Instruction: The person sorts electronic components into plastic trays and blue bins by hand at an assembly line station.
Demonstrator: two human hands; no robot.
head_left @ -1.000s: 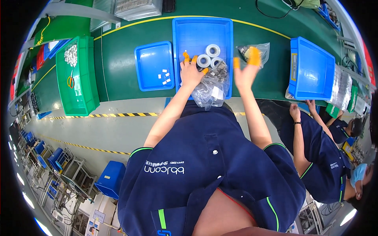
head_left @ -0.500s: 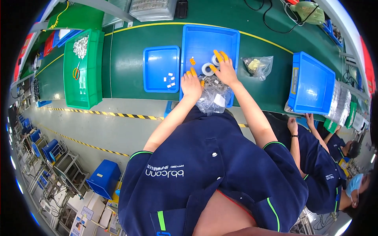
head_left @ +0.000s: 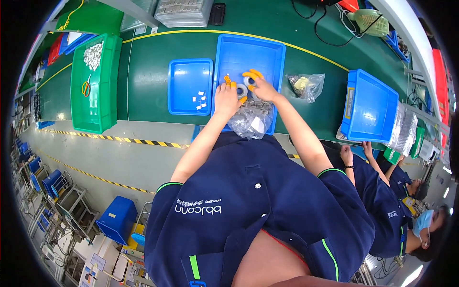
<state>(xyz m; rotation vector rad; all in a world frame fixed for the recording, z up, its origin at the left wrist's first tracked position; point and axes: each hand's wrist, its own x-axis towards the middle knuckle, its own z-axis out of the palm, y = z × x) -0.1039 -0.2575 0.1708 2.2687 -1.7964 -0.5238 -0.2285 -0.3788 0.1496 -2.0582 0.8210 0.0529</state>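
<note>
Blue plastic bin (head_left: 265, 55) has both hands in it, two grey-white rolls sitting between them. Left hand (head_left: 226, 99): fingers part curled, thumb apart from forefinger, near roll (head_left: 245, 90) lying just right of it in that gap. Right hand (head_left: 266, 91): fingers and thumb spread wide, far roll (head_left: 246, 82) between them, just left of the palm. Can't tell from this angle if either hand has a firm grip. Rolls are round, so no long axis; the pair sits close together on a slant, near-left to far-right. Each hand is closest to its own roll. Clear bag of grey parts (head_left: 251, 122) lies on the body side of both rolls, over the bin's near edge, below and between the wrists.
</note>
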